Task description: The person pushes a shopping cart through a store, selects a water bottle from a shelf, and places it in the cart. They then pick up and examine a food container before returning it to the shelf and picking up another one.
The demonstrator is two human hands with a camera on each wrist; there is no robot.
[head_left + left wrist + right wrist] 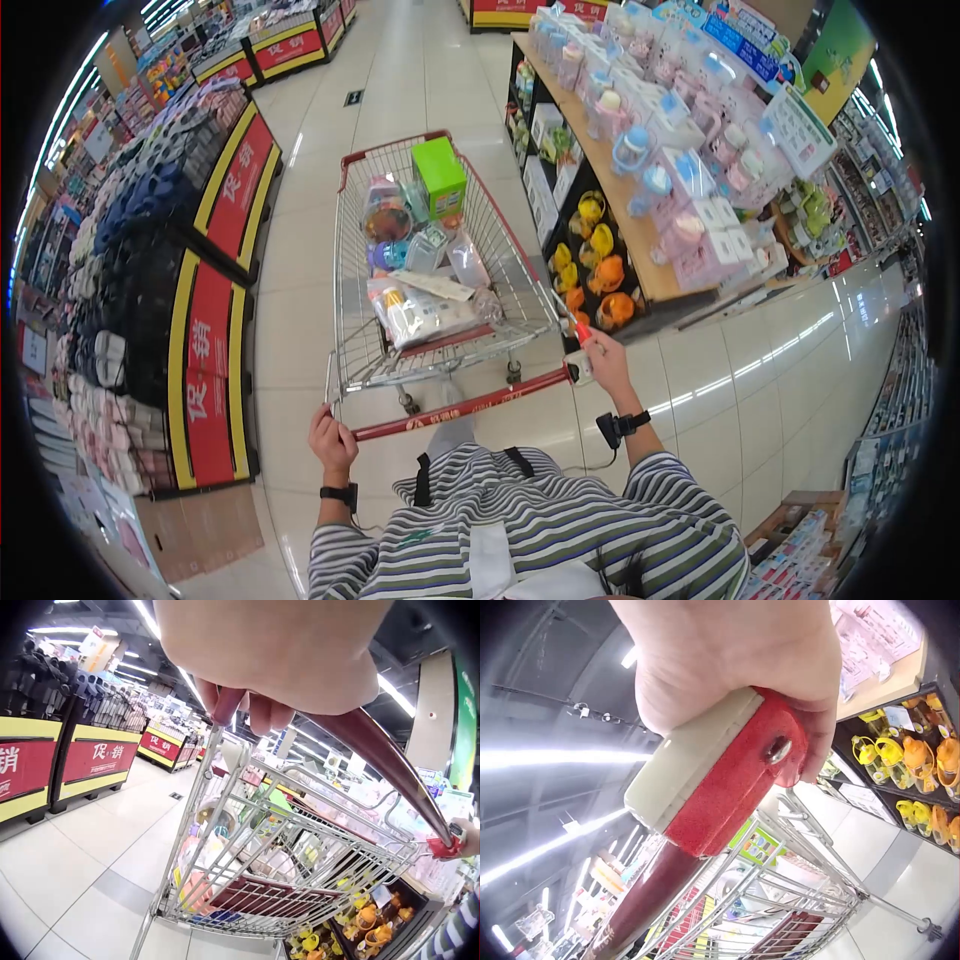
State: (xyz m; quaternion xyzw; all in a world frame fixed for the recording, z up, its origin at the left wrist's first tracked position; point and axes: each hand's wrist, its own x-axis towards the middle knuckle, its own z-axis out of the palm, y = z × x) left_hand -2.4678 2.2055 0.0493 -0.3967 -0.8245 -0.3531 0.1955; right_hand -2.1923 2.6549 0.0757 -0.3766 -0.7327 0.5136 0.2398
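Both hands hold the dark red handle [460, 403] of a wire shopping cart [395, 146]. My left hand [332, 440] grips its left end; in the left wrist view the fingers [270, 714] curl round the bar. At the other end, my right hand [607, 365] holds the red and cream end piece [727, 780], its palm over the cream side. Inside the basket lie a bright green box [438, 178], a clear plastic container [428, 247], a round tub [387, 220] and a white plastic-wrapped pack [425, 318].
Left of the cart run slipper bins [205, 370] with red and yellow fronts. Close on the right stands a wooden-topped shelf [655, 270] with pink and blue bottles above and yellow and orange bottles [610, 275] below. A tiled aisle [400, 70] stretches ahead between the displays.
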